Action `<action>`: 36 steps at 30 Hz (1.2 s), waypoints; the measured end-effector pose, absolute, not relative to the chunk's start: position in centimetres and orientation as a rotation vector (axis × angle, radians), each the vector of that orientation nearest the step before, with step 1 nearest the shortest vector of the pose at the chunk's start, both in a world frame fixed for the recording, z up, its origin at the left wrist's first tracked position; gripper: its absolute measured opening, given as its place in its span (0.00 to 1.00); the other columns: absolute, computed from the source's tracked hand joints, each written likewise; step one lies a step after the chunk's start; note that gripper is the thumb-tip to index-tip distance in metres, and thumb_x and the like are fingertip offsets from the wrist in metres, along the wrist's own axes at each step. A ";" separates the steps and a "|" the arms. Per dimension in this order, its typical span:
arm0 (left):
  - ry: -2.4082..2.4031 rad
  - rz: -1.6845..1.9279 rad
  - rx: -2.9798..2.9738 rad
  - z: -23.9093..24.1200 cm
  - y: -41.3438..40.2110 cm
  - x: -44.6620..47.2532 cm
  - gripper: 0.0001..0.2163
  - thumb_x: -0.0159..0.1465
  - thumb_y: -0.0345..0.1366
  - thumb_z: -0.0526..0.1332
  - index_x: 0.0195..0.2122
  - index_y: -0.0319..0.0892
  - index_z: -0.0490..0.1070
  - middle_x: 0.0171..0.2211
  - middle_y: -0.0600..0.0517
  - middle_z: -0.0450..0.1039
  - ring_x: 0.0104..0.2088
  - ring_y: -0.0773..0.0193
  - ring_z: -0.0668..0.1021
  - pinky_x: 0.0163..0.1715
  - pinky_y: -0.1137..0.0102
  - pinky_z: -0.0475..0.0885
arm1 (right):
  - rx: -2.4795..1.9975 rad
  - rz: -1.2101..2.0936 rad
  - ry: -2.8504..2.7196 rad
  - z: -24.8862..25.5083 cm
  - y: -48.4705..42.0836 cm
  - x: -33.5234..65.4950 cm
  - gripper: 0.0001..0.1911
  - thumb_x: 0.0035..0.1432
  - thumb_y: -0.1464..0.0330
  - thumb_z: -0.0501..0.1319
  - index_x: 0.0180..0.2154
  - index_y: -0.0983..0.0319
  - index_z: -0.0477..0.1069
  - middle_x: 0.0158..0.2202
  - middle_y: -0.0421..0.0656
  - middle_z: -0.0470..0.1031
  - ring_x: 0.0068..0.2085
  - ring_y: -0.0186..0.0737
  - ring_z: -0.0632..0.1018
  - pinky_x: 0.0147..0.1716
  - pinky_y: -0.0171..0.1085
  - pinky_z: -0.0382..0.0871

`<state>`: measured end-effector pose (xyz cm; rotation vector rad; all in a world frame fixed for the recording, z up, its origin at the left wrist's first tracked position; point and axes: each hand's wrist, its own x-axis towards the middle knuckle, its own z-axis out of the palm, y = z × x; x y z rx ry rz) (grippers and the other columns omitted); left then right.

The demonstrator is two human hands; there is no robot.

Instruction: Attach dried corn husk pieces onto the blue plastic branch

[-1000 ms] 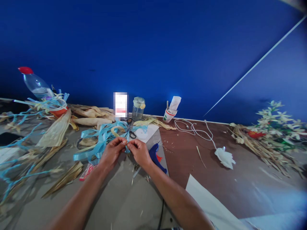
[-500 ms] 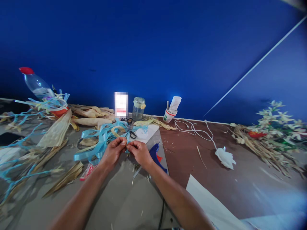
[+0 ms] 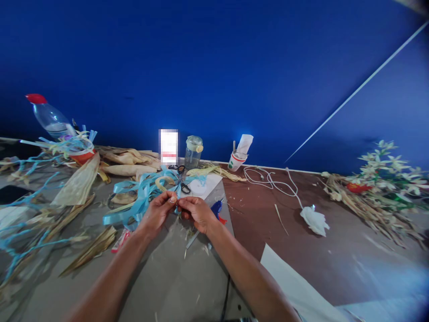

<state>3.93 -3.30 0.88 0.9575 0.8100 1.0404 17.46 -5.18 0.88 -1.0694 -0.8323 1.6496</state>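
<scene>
Above the grey part of the table, my left hand (image 3: 160, 210) and my right hand (image 3: 197, 211) meet with their fingertips pinched together. A narrow strip of light blue ribbon (image 3: 178, 189) runs between the fingers, and a bit of it shows below them; whatever else they pinch is hidden. Just left of my left hand lies a loose heap of the same blue ribbon (image 3: 134, 206). Black-handled scissors (image 3: 185, 188) rest right behind the fingertips. Partly covered by my right forearm is a blue glue gun (image 3: 217, 207) with a red trigger.
Dried husks (image 3: 129, 156) lie along the wall, with a clear jar (image 3: 193, 154) and a white cup (image 3: 236, 163) nearby. Blue-wrapped stems (image 3: 40, 243) spread at left beside a red-capped bottle (image 3: 50, 117). A white cable (image 3: 273, 180) and artificial flowers (image 3: 385, 167) are on the right.
My right hand has turned slightly, its fingers curling more, and its forearm now covers more of the glue gun. My left hand stays almost where it was.
</scene>
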 end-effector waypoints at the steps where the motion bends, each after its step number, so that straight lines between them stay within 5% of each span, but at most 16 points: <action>1: 0.803 1.038 0.955 0.9 -3.3 4.0 0.13 0.50 0.42 0.69 0.26 0.40 0.68 0.22 0.56 0.66 0.25 0.70 0.69 0.26 0.75 0.64 | -1.043 1.693 -0.796 0.9 -5.2 17.5 0.14 0.40 0.61 0.68 0.24 0.65 0.71 0.20 0.36 0.69 0.17 0.24 0.63 0.19 0.30 0.50; 14: 0.782 1.041 0.833 1.2 -3.6 4.2 0.12 0.46 0.38 0.72 0.24 0.39 0.71 0.22 0.57 0.66 0.24 0.72 0.68 0.24 0.78 0.64 | -0.882 1.908 -0.592 1.3 -5.2 17.6 0.13 0.35 0.69 0.70 0.23 0.64 0.66 0.16 0.32 0.66 0.15 0.22 0.58 0.18 0.28 0.50; 18: 0.822 1.121 0.765 1.1 -3.3 4.1 0.14 0.48 0.42 0.71 0.31 0.40 0.75 0.24 0.57 0.68 0.22 0.74 0.67 0.24 0.77 0.65 | -0.936 1.803 -0.647 1.4 -5.2 17.5 0.12 0.36 0.68 0.68 0.23 0.64 0.66 0.17 0.32 0.65 0.16 0.22 0.57 0.19 0.29 0.50; 28: 0.986 1.053 1.178 -0.2 -3.0 4.1 0.21 0.53 0.56 0.62 0.22 0.40 0.68 0.16 0.57 0.59 0.18 0.71 0.61 0.18 0.75 0.56 | -1.379 0.730 -1.456 0.5 -5.5 17.6 0.04 0.52 0.71 0.56 0.25 0.61 0.67 0.25 0.39 0.68 0.29 0.35 0.68 0.31 0.34 0.61; 36: 1.075 0.959 1.373 0.3 -3.0 4.1 0.16 0.55 0.48 0.62 0.19 0.41 0.66 0.16 0.58 0.56 0.19 0.70 0.58 0.19 0.73 0.52 | -1.330 0.365 -1.710 0.2 -6.0 17.3 0.07 0.57 0.72 0.53 0.28 0.61 0.66 0.29 0.43 0.68 0.34 0.39 0.70 0.36 0.36 0.63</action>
